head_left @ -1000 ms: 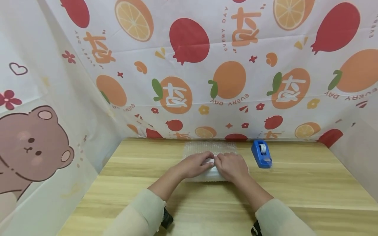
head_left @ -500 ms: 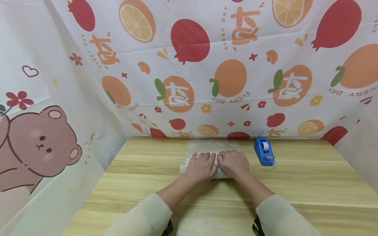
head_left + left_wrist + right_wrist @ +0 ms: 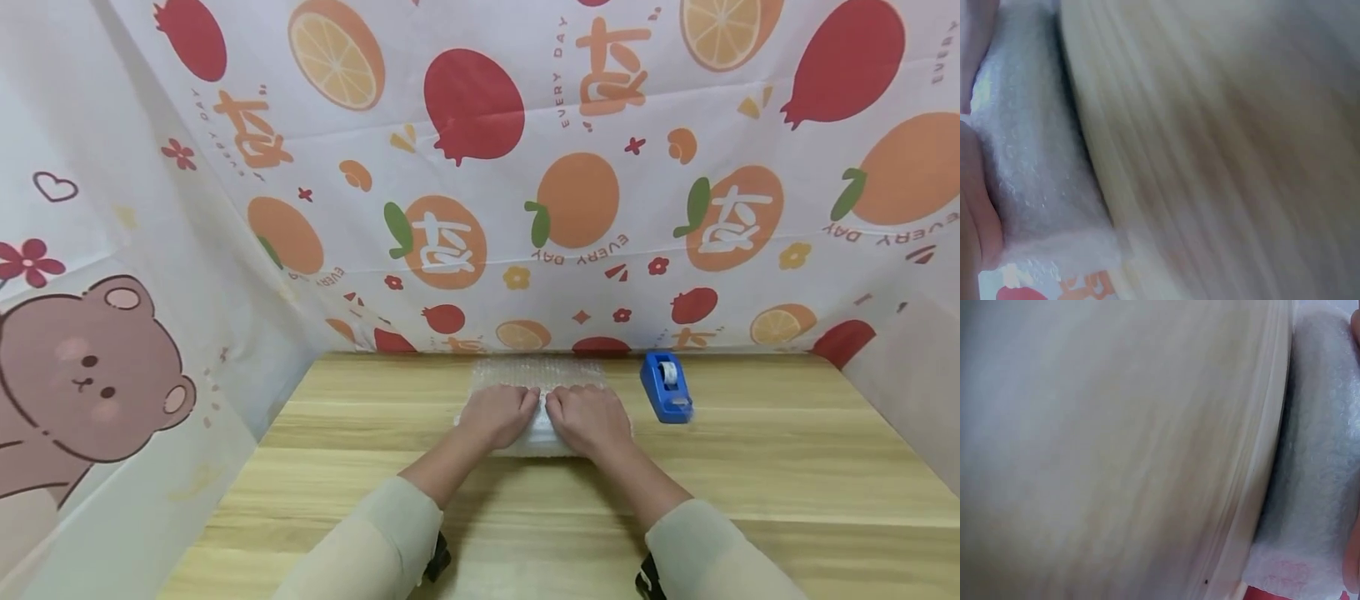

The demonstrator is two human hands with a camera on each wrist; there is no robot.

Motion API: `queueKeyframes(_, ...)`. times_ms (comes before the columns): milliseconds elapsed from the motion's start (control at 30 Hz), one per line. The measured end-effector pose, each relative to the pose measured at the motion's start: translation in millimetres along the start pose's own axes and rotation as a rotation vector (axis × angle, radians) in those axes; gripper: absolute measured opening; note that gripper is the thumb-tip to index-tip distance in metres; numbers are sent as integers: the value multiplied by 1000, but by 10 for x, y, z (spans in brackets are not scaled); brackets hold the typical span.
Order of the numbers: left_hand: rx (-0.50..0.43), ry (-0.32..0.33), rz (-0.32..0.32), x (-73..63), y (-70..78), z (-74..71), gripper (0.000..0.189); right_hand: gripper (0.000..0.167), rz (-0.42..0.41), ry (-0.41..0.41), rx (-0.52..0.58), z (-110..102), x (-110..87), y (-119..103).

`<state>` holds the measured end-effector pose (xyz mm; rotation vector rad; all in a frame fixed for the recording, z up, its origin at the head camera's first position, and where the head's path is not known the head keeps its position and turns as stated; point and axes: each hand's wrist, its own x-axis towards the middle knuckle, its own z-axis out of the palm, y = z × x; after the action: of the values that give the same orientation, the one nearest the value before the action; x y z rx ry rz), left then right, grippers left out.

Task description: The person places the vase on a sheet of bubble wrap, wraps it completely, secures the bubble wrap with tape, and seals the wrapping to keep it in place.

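A sheet of bubble wrap (image 3: 536, 372) lies on the wooden table, its near part folded into a thick bundle. Something whitish shows through between the hands; what it is cannot be made out. My left hand (image 3: 498, 415) grips the wrap from the left with curled fingers. Opposite it, my right hand (image 3: 591, 419) holds the right part the same way, a small gap between the two. The left wrist view has the bundle's rounded near side (image 3: 1035, 144) beside part of a hand (image 3: 975, 212). In the right wrist view the bundle (image 3: 1319, 444) runs down the right edge.
A blue tape dispenser (image 3: 666, 390) with a roll of clear tape stands right of the wrap. Behind the wooden table (image 3: 750, 475) hangs a fruit-print cloth (image 3: 510, 200). A bear-print cloth (image 3: 225, 275) covers the left side.
My left hand first had its thumb and fingers apart, then lay over the wrap near the right hand; now it is curled and slightly farther left. The right hand has barely moved.
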<state>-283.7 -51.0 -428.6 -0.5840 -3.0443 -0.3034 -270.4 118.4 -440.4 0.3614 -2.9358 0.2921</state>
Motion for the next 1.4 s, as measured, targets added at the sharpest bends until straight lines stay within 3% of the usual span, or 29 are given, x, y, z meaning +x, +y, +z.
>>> queueKeyframes(133, -10, -13, -43, 61, 13, -23, 62, 53, 13, -37, 25, -15, 33, 37)
queueKeyframes(467, 19, 5, -42, 80, 37, 5, 54, 49, 49, -117, 253, -73, 91, 239)
queueKeyframes(800, 10, 29, -14, 82, 5, -16, 54, 37, 39, -73, 450, -85, 130, 344)
queueKeyframes(1000, -15, 24, -38, 103, -17, -28, 53, 33, 29, -53, 469, -67, 158, 353)
queueKeyframes(1233, -109, -9, -112, 147, -59, 32, 48, 31, 113, -114, 477, -38, 212, 338)
queueKeyframes(1400, -130, -38, -121, 192, -85, 3, 50, 35, 156, -164, 486, -54, 280, 345)
